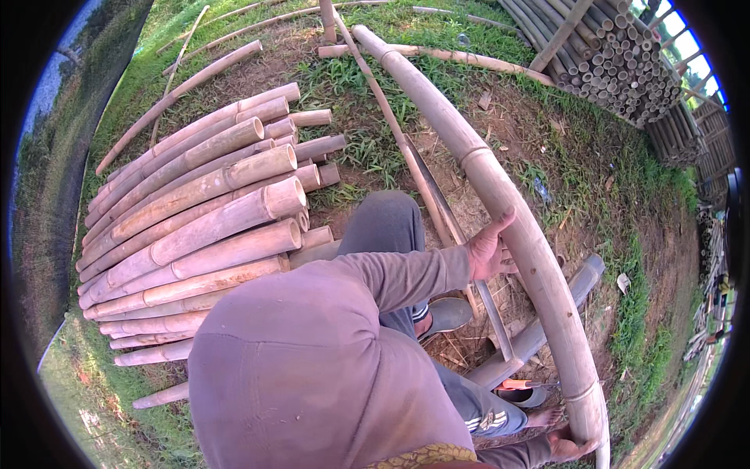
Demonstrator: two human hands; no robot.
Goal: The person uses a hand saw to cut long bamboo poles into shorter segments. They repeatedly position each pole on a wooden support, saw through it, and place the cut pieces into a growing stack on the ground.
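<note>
A long, thick bamboo pole runs from the upper middle down to the lower right. My left hand is against its near side around mid-length, thumb up on the surface and fingers curling toward the underside. Around the lower end of the same pole, my right hand is closed, partly hidden by the bamboo. A greyish bamboo piece lies crosswise beneath the pole. Between my feet and the pole, a split bamboo strip rests over that piece. An orange-handled tool lies beside my right foot.
A large stack of cut bamboo poles lies at the left. Another bundle of poles stands at the upper right. A thin upright post rises at the top. Dark netting hangs at the far left.
</note>
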